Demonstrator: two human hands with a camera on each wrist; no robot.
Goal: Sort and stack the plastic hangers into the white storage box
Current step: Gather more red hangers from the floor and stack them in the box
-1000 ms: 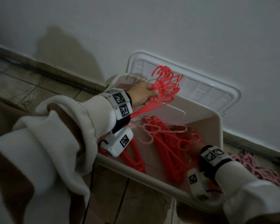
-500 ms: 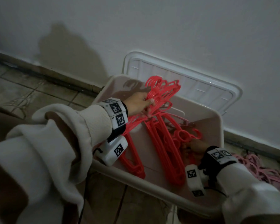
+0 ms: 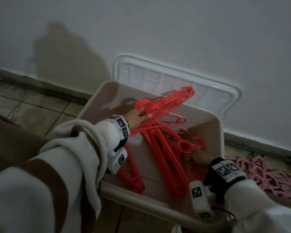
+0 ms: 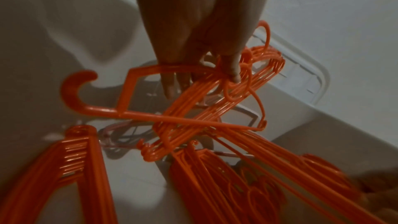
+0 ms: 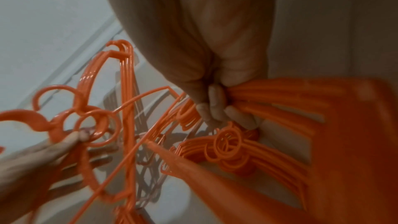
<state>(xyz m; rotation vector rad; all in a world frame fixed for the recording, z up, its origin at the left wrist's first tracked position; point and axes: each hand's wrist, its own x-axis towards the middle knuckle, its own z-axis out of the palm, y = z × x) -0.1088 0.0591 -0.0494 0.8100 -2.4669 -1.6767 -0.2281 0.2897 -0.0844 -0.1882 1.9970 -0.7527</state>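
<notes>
Head view down over the box (image 3: 221,132); wrist views close inside

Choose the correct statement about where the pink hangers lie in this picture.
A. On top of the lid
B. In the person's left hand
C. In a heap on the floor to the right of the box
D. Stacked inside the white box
C: the pink hangers lie heaped on the floor, outside the right wall of the white box.

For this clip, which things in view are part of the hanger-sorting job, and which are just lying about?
Part of the job:
- red hangers held by the left hand
- red stack in the box, gripped by the right hand
- white box
- pink hangers on the floor, likely still to sort

Lying about:
- box lid leaning on the wall
</notes>
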